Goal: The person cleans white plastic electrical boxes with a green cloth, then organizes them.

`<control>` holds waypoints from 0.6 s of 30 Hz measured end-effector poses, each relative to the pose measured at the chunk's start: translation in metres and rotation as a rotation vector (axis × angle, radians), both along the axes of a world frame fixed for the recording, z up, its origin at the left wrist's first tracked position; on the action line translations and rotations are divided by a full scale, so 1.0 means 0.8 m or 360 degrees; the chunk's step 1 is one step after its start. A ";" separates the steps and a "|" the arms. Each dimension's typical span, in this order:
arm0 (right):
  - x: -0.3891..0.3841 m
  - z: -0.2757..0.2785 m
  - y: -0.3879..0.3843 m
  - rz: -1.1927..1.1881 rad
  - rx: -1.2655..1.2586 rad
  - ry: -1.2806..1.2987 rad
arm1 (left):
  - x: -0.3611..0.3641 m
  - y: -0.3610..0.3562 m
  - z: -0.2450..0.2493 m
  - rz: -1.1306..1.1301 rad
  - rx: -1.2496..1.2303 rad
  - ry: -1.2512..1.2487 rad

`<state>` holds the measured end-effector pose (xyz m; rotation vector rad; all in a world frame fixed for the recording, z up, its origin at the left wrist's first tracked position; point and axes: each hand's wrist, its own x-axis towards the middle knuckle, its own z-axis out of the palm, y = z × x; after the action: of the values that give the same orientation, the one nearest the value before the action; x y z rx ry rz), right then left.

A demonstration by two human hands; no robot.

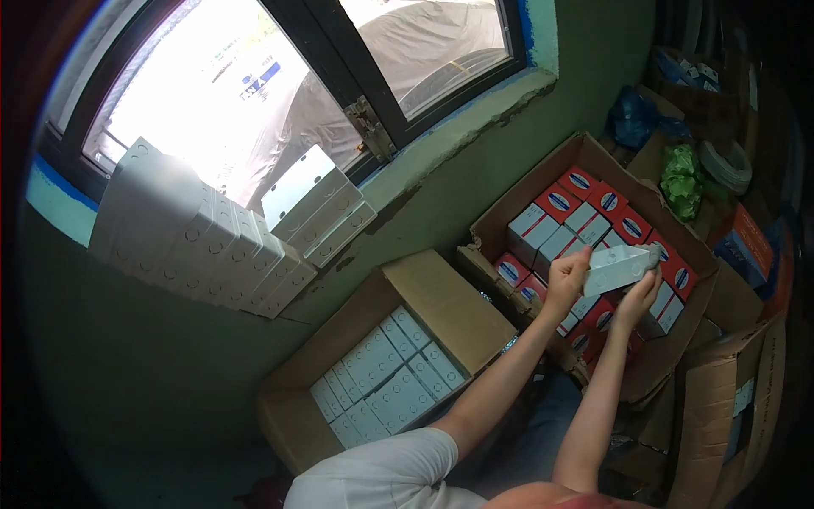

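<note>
A white plastic electrical box [617, 268] is held up between my two hands, above the carton of red and white packs. My left hand [566, 282] grips its left end with the fingers curled in. My right hand [638, 297] supports the right end from below, its fingers wrapped around that side. The box looks open on top, and something greyish shows at its right corner, too small to make out. Beneath my hands, red and white small boxes [560, 202] fill the open cardboard carton [509, 204] in rows, partly hidden by my hands and arms.
Another open carton [434, 299] holds rows of white boxes with round knockouts [390, 373]. More white boxes [182, 233] are stacked on the window sill [475, 119]. At right lie a green plastic bag [681, 182], a blue bag [634, 114], a coil [726, 167] and a cardboard box [716, 399].
</note>
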<state>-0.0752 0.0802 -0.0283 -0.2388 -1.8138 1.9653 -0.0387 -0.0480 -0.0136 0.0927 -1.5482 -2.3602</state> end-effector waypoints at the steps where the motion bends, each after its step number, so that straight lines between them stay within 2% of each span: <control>1: -0.002 -0.003 0.003 0.0008 -0.0046 0.0000 | -0.001 0.000 0.003 -0.0046 -0.0044 0.0008; 4: -0.001 -0.005 0.005 -0.0035 -0.0158 -0.0004 | -0.003 -0.001 0.013 -0.0255 -0.0071 -0.0027; 8: 0.000 -0.002 0.016 -0.0141 -0.0043 -0.0022 | 0.004 -0.005 0.024 -0.0602 -0.0022 -0.0042; 11: 0.004 0.006 0.021 -0.0191 -0.0199 -0.0034 | 0.005 -0.009 0.029 -0.0841 -0.0162 -0.0098; 12: -0.002 -0.005 0.028 -0.0299 -0.0126 -0.0002 | 0.002 -0.008 0.023 -0.0932 -0.0217 -0.0096; 16: 0.000 0.007 0.027 -0.0391 -0.0541 0.0020 | 0.008 -0.009 0.035 -0.1099 -0.0130 -0.0163; 18: 0.004 0.018 0.027 -0.0391 -0.0607 -0.0005 | 0.007 -0.004 0.030 -0.1156 -0.0041 -0.0121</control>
<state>-0.0720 0.1017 -0.0141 -0.5559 -1.3238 2.1111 -0.0329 -0.0511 0.0102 -0.4688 -1.8786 -2.8837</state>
